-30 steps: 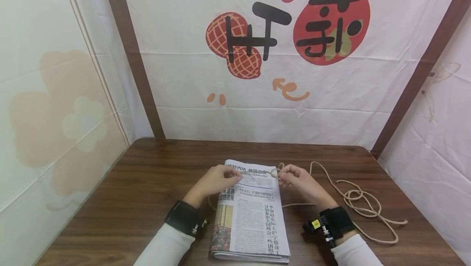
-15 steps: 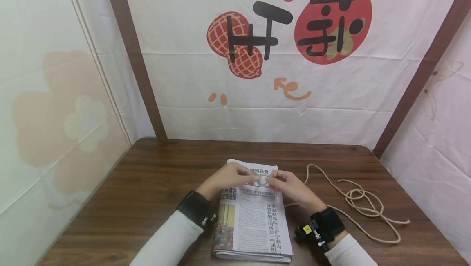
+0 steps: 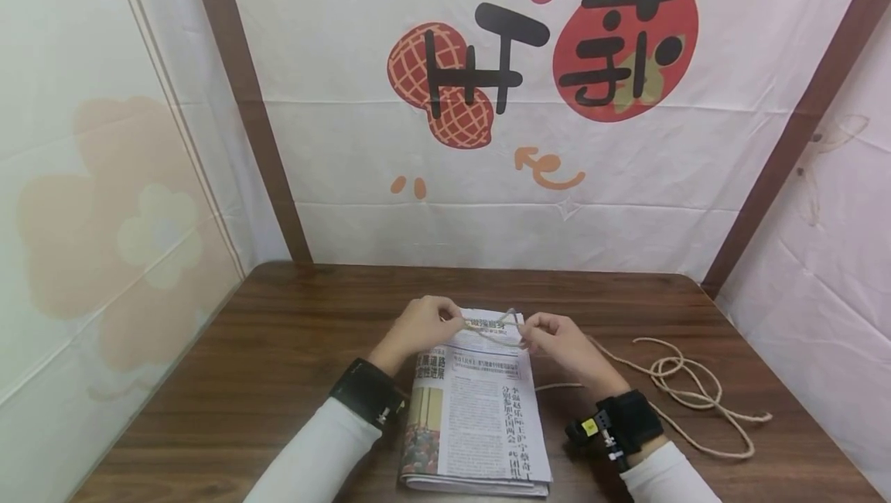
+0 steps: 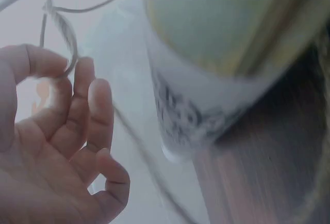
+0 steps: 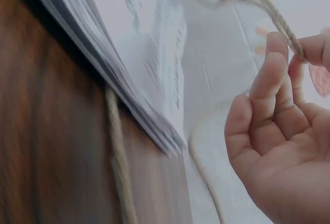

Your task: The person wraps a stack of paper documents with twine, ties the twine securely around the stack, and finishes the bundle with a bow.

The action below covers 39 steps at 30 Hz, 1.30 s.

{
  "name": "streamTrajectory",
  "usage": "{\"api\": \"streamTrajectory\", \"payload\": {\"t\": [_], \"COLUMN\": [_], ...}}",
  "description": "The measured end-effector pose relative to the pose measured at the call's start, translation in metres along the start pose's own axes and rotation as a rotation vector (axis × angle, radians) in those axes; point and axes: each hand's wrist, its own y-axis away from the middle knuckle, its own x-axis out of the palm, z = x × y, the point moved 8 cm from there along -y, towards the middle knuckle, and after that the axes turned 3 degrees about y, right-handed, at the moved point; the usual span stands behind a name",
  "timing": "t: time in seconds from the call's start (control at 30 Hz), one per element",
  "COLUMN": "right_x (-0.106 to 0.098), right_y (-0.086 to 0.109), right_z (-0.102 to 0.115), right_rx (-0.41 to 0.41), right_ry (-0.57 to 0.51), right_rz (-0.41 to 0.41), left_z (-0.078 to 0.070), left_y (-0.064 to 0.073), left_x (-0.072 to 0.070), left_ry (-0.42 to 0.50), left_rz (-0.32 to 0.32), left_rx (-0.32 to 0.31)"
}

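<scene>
A folded newspaper [image 3: 487, 410] lies on the table, its long side running away from me. Above its far end, a beige twine [image 3: 493, 339] spans the space between both hands in two strands that cross near the right. My left hand [image 3: 420, 326] pinches one end of that span between thumb and forefinger; the left wrist view shows the twine [image 4: 66, 30] at those fingertips. At the other side my right hand [image 3: 565, 347] pinches the twine [image 5: 278, 20], its other fingers bent. Part of the twine passes beneath the newspaper [image 5: 111, 53], where it is hidden.
Loose coils of twine [image 3: 685, 383] lie on the brown wooden table [image 3: 334, 294], to the right of the newspaper. A printed cloth [image 3: 431, 232] hangs behind the table, with more cloth at both sides. Each wrist wears a black band.
Half a second ago the hands met over the newspaper around a small loop. They have since drawn apart, the left hand leftward and the right hand slightly rightward, spreading the twine between them.
</scene>
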Motion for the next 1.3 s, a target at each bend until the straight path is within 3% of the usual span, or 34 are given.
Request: {"api": "streamTrajectory", "payload": {"t": [0.17, 0.33, 0.5, 0.57, 0.73, 0.9, 1.07, 1.2, 1.3], "right_x": [-0.022, -0.037, -0.046, -0.049, -0.065, -0.081, -0.092, -0.096, -0.101], "right_y": [0.004, 0.008, 0.011, 0.011, 0.015, 0.018, 0.019, 0.019, 0.02], "right_z": [-0.008, -0.009, -0.015, -0.017, -0.02, -0.025, -0.032, -0.033, -0.032], "right_rx": [0.05, 0.032, 0.023, 0.02, 0.032, 0.06, 0.078, 0.079, 0.075], "right_ry": [-0.016, 0.009, -0.037, -0.082, -0.048, -0.013, -0.078, -0.077, -0.022], "right_rz": [-0.019, -0.024, 0.011, 0.018, -0.039, -0.098, -0.128, -0.127, -0.148], "left_z": [0.007, 0.01, 0.01, 0.01, 0.013, 0.019, 0.03, 0.043, 0.056], "left_y": [0.002, 0.001, 0.0, -0.001, -0.001, 0.002, 0.005, 0.007, 0.01], "left_x": [-0.015, -0.025, -0.036, -0.04, -0.048, -0.057, -0.077, -0.096, -0.108], "left_ry": [0.058, 0.089, 0.122, 0.107, 0.025, -0.08, -0.116, -0.058, 0.069], "left_rz": [-0.052, -0.117, -0.214, -0.257, -0.331, -0.362, -0.416, -0.451, -0.47], "left_rx": [-0.041, -0.069, -0.075, -0.068, -0.073, -0.099, -0.101, -0.123, -0.167]}}
